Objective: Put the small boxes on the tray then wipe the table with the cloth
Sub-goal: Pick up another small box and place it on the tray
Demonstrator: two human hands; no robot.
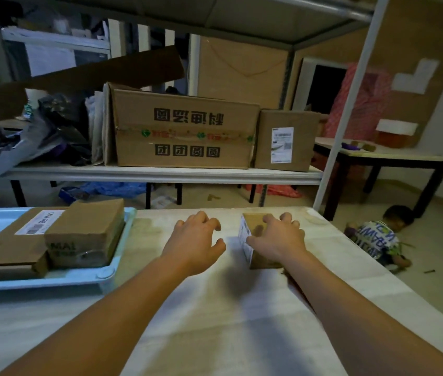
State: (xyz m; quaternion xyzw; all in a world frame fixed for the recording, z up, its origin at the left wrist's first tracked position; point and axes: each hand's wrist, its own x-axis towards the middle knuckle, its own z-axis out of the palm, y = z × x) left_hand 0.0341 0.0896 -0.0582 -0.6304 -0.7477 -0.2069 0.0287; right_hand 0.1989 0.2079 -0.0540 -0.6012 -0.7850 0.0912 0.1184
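At the far left a light blue tray [79, 279] sits on the worktop [228, 321], already carrying two cardboard boxes: a flat labelled box [5, 240] and, leaning partly on it, a thicker box [87, 234] that lies against the tray's right rim. Moving right, the left hand [194, 240] hovers palm down over bare worktop, fingers spread wide and holding nothing; it is near the remaining small box [251, 234] but apart from its left, labelled face. That last box stands on the worktop toward the right edge, well apart from the tray. The right hand [278, 238] lies over its top, fingers draped across the far edge and thumb down by the near left side, so it seems to be touching the box, though whether the grip has closed firmly I cannot tell. The step in hand looks like the pickup of the last loose box, so the box-loading part of the task is nearly done and the wiping has not begun. The next move probably calls for the left hand to close in on the labelled side so both hands clamp the box, then a lift and a carry leftward to the open area of the tray behind or beside the two boxes there. No cloth is in view, so it would have to be found before wiping.
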